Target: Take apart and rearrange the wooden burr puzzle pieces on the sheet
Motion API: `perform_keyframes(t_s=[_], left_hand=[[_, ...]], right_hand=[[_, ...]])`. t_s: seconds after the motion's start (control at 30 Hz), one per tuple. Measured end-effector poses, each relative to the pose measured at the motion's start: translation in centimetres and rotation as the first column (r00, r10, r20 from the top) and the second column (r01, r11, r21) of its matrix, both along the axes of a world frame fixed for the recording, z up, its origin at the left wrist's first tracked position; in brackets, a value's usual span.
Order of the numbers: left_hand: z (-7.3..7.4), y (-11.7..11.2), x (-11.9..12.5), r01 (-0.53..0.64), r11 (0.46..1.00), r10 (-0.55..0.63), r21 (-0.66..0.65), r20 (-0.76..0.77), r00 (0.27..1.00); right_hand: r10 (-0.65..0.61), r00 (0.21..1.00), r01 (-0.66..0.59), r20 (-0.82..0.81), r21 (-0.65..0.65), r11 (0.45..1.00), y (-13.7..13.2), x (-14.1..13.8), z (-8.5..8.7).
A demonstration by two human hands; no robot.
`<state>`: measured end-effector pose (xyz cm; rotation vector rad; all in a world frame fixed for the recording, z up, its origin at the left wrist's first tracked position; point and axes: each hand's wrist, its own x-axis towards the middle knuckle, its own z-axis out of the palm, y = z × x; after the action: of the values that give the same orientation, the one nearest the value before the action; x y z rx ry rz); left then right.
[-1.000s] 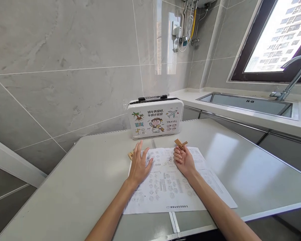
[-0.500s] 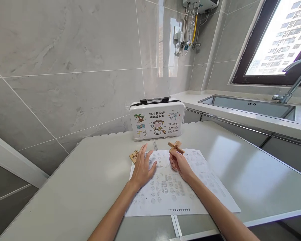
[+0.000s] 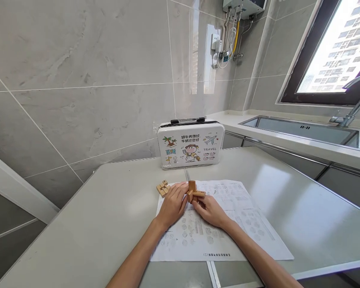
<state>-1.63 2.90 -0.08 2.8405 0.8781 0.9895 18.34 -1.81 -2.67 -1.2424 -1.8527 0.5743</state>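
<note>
The left hand (image 3: 173,204) and the right hand (image 3: 211,210) come together near the middle of the frame, both on one wooden block assembly (image 3: 191,195). The left hand lies back upward, its fingers bent and close to one another, the tips against the assembly's left side. The right hand pinches the assembly from below right, thumb and fingers curled in; whether the two hands' fingertips touch behind the wood cannot be told. One bar of the assembly stands upright, another points right. Just beyond the left hand's knuckles, a cluster of wooden pieces (image 3: 162,189) lies at the upper left corner of a printed sheet (image 3: 228,240).

The sheet is spread on the counter (image 3: 108,216) under both hands, covered in small diagrams and columns of marks too fine to make out. A line of bold characters along its lower edge is upside down and too small to read with certainty.

Behind it, at centre, a white case (image 3: 180,138) stands upright with a black handle (image 3: 187,120). Its front reads "奶牛养得好, 牛奶才会好" at the top and "TRAVEL" at the right, around a cartoon figure (image 3: 192,153).
</note>
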Motion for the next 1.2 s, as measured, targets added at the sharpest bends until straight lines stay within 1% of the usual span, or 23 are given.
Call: perform_keyframes(t_s=[0.07, 0.13, 0.27, 0.33, 0.43, 0.57, 0.67, 0.73, 0.9, 1.03, 1.13, 1.2], left_hand=[[-0.1, 0.1, 0.0, -0.013, 1.0, 0.013, 0.005, 0.007, 1.0], [-0.3, 0.2, 0.0, -0.032, 0.999, 0.032, 0.013, 0.013, 0.999], [-0.8, 0.3, 0.1, -0.078, 0.996, 0.078, 0.033, 0.002, 0.997], [-1.0, 0.4, 0.1, -0.105, 0.993, 0.105, 0.047, 0.003, 0.995], [-1.2, 0.4, 0.2, -0.132, 0.989, 0.131, 0.067, 0.021, 0.991], [-1.0, 0.6, 0.0, -0.17, 0.978, 0.167, 0.117, 0.037, 0.985], [-0.9, 0.7, -0.1, -0.182, 0.969, 0.18, 0.166, 0.03, 0.983], [-1.0, 0.7, -0.2, -0.193, 0.966, 0.191, 0.171, 0.03, 0.981], [-1.2, 0.5, 0.0, -0.196, 0.977, 0.194, 0.09, 0.027, 0.981], [-1.2, 0.5, 0.0, -0.167, 0.986, 0.167, 0.008, 0.035, 0.985], [-1.4, 0.5, 0.0, -0.213, 0.973, 0.222, -0.085, 0.124, 0.967], [-1.7, 0.6, 0.0, -0.246, 0.961, 0.265, -0.123, 0.177, 0.948]], right_hand=[[-0.026, 1.0, 0.026, -0.012, -0.001, 1.0, 0.1, 0.0, 0.0], [-0.025, 0.999, 0.025, -0.048, -0.014, 1.0, 0.1, 0.0, 0.0], [0.05, 0.988, -0.062, -0.149, -0.078, 0.995, 0.0, 0.0, 0.5], [0.061, 0.983, -0.078, -0.173, -0.091, 0.993, 0.0, 0.0, 0.7], [0.041, 0.983, -0.056, -0.182, -0.08, 0.995, 0.0, -0.1, 0.7], [0.001, 0.981, -0.016, -0.194, -0.077, 0.997, 0.2, -0.3, 0.6], [0.0, 0.977, -0.018, -0.211, -0.082, 0.997, 0.2, -0.5, 0.7], [-0.002, 0.976, -0.016, -0.217, -0.083, 0.996, 0.2, -0.5, 0.8], [-0.006, 0.976, -0.012, -0.216, -0.081, 0.997, 0.3, -0.5, 0.6], [-0.057, 0.976, 0.043, -0.211, -0.07, 0.997, 0.5, -0.5, 0.3], [-0.083, 0.972, 0.072, -0.22, -0.059, 0.996, 0.7, -0.4, 0.2], [-0.09, 0.969, 0.079, -0.229, -0.058, 0.995, 0.7, -0.4, 0.2]])
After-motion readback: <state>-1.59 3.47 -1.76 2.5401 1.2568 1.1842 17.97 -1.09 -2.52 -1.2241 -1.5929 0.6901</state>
